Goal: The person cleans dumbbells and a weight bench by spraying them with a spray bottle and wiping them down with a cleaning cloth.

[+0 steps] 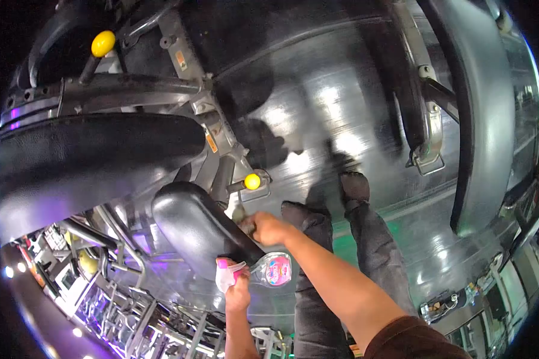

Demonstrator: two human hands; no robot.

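Observation:
My left hand (238, 293) is closed round the neck of a clear spray bottle (275, 270) with a pink and white trigger head (226, 272) and a pink label. The bottle lies tilted on its side in the air, beside the end of a black padded cushion (191, 224). My right hand (268, 230) is closed at the cushion's edge, on what looks like a pale cloth (238, 213). Blur and my fingers hide most of that cloth. Just above it, a yellow knob (253, 181) sticks out from the machine's metal frame.
A larger black pad (96, 161) and a second yellow knob (103, 43) belong to the machine on the left. On the right stands a tall pad (482, 113) on a metal post (425, 78). My feet (354, 186) are on the shiny dark floor.

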